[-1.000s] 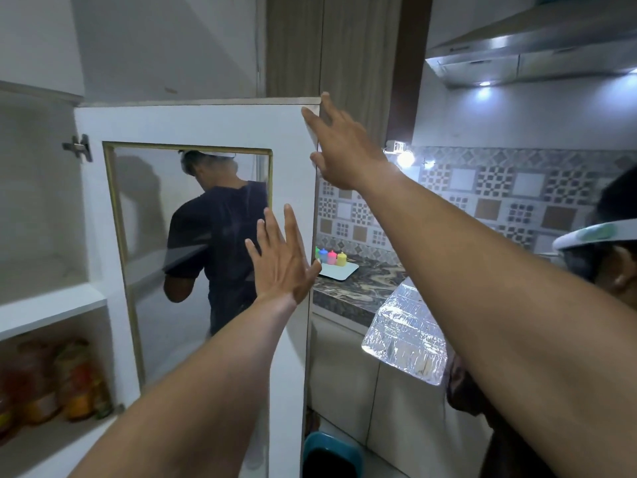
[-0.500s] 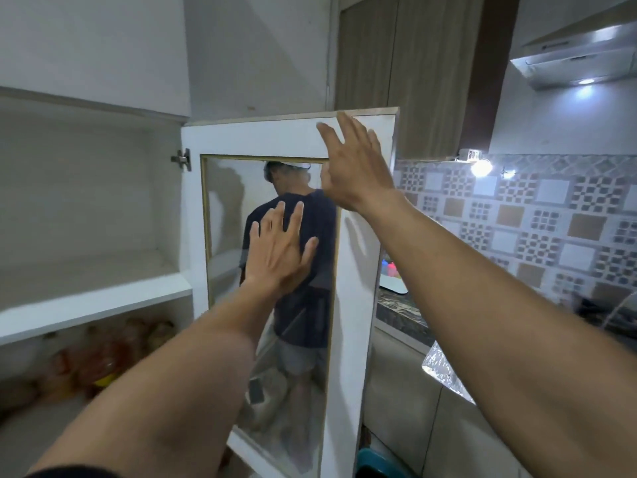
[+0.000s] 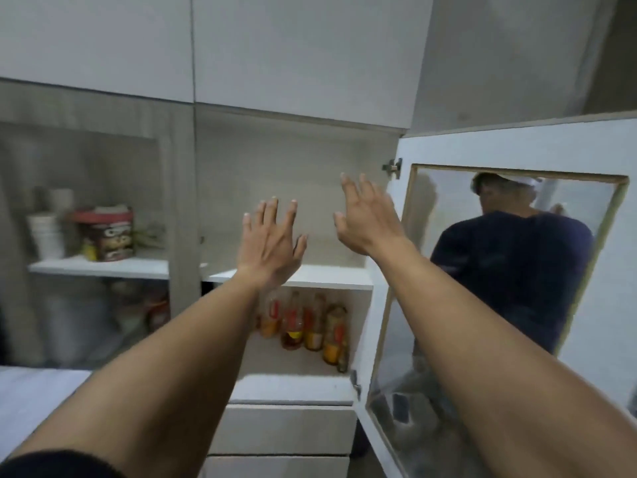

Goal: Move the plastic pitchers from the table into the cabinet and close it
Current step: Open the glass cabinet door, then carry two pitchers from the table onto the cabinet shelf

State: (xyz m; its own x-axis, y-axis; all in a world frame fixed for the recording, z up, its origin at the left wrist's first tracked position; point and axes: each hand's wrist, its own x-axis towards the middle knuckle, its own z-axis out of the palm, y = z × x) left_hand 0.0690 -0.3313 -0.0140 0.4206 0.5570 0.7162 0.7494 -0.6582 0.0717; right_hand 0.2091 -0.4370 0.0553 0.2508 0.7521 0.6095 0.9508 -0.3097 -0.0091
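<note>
We see left hand (image 3: 272, 241) raised before cabinet (image 3: 293, 188), fingers (image 3: 274, 210) spread wide, holding nothing. Right hand (image 3: 367, 219) beside it, fingers also spread, empty, near hinge (image 3: 393, 167). Cabinet door (image 3: 582, 146) swung open at right, glass panel (image 3: 482, 288) showing reflection of person in dark shirt. Upper shelf (image 3: 331, 276) bare where visible. Bottles (image 3: 310, 327) stand on shelf below. Left compartment holds stacked white cups (image 3: 46, 232) and red-lidded container (image 3: 107, 232). Pitchers not visible anywhere; we cannot tell their place.
</note>
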